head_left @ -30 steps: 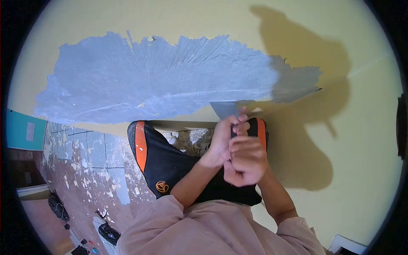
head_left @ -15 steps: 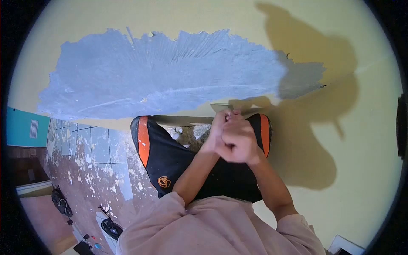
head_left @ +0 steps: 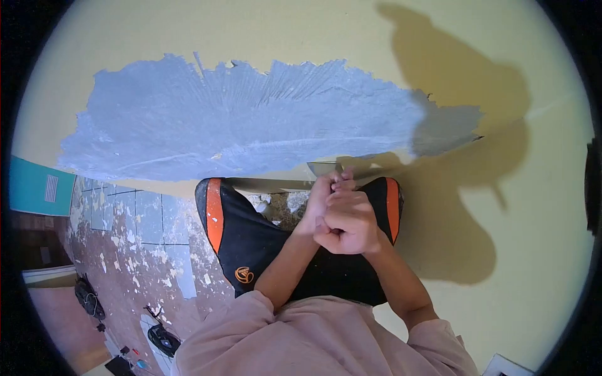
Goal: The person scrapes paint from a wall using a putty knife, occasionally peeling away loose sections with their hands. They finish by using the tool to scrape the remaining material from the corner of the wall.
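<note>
A scraper's thin flat blade [head_left: 323, 168] touches or nearly touches the wall, just below the lower edge of a grey-blue bare patch [head_left: 251, 119]. My left hand [head_left: 320, 199] is closed around the scraper behind the blade, its fingertips bunched near the blade's base. My right hand [head_left: 348, 224] is a fist pressed against my left hand and nearer to my body, at the scraper's handle end. The handle itself is hidden by the fingers. Both hands are between my knees.
Yellowish wall [head_left: 251, 31] surrounds the patch, with a dark shadow at the right. Rubble [head_left: 295, 202] lies between my legs. Paint flakes litter the floor [head_left: 125, 269] at the left, near black bags [head_left: 164, 338] and a teal panel [head_left: 41, 188].
The wall patch and my knees appear slightly lower in the view. Both hands have shifted down with them, still closed together, and the blade also appears lower.
</note>
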Tool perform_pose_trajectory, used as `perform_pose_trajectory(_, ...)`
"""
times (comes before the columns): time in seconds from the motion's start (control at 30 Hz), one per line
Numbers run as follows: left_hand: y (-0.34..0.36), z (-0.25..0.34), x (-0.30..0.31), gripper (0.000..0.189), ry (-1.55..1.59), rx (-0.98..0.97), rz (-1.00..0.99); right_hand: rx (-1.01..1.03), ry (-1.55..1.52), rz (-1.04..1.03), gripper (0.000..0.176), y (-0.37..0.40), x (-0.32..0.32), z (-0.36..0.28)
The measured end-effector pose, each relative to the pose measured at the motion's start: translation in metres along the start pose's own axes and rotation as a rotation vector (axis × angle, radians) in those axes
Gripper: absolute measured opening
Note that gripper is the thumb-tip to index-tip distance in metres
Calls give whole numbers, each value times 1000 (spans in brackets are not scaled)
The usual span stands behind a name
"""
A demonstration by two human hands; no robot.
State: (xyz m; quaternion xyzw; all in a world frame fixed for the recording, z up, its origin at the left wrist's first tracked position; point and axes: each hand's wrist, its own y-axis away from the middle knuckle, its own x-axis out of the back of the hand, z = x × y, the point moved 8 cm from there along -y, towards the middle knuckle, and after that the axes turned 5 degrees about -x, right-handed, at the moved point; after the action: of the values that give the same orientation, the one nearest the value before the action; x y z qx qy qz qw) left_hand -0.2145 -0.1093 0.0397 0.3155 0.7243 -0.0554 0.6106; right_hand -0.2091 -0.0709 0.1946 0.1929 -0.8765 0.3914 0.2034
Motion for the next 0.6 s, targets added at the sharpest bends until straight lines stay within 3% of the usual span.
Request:
perform_pose_trajectory(0.07,5,-2,-9,17,-123,61,-113,19,10,-12,17,1,0,-12)
perform_pose_trajectory(0.13,26,-9,-30,8,-129,-2,-13,37,-36,-27,16,5,0,-25)
perform_pose_trajectory(0.2,5,-6,0,15,-93,-23,-18,14,13,-29,16,11,-8,-9)
perform_pose_trajectory(0.27,2,14,30,22,-156,-292,350,34,83,7,23,11,-14,-4)
perform_pose_trajectory(0.3,9,-7,-11,24,-106,219,-288,52,17,38,25,8,-10,-17)
perform_pose_trajectory(0.4,13,-8,-18,25,-138,48,-97,106,37,54,27,1,0,-30)
perform_pose_trajectory(0.43,-3,-5,5,27,16,109,-49,111,39,54,27,1,-1,-28)
perform_pose_trajectory(0.6,10,-7,-17,32,-93,55,-67,75,-30,69,25,2,3,-34)
